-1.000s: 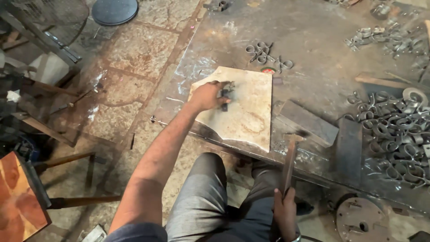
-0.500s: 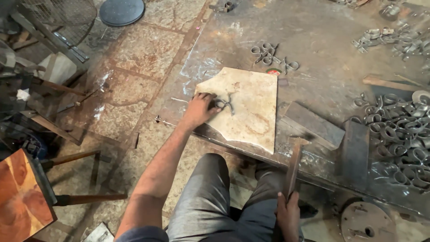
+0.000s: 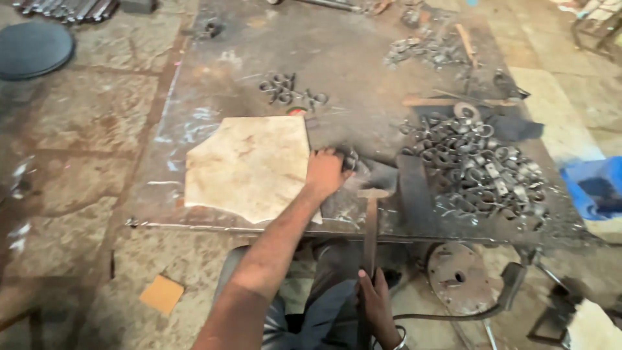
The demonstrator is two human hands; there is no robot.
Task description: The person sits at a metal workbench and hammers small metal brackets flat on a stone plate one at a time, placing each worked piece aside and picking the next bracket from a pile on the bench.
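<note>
Landmark: the pale stone slab [image 3: 249,167] lies flat on the rusty steel work table [image 3: 337,58], close to the table's near edge.
Left hand: the left hand [image 3: 324,172] sits at the slab's right edge, fingers curled together over a small curled metal piece [image 3: 350,160], pressing it down just off the slab.
Metal piece: it pokes out past the knuckles, right of the slab, on the bare table; most of it is hidden by the hand.
Right hand: the right hand [image 3: 374,303] is below the table's near edge, right of the slab and nearer the person, fingers wrapped tight around the handle of a hammer [image 3: 370,223].
Hammer: it stands nearly upright, its head level with the table edge, just right of the slab's lower right corner and near the left hand.
Steel bar: a dark flat bar [image 3: 413,191] lies right of the hammer head, between the hand and the heap.
Heap: a big pile of metal rings and scrolls [image 3: 479,165] fills the table well right of the slab.
Scroll cluster: a few joined scrolls [image 3: 288,91] lie just beyond the slab's far edge.
Far pile: more small parts [image 3: 421,48] sit beyond and right of the slab.
Floor: a round metal disc [image 3: 459,277] lies under the table, right of the slab; a blue tub [image 3: 599,188] stands far right.
</note>
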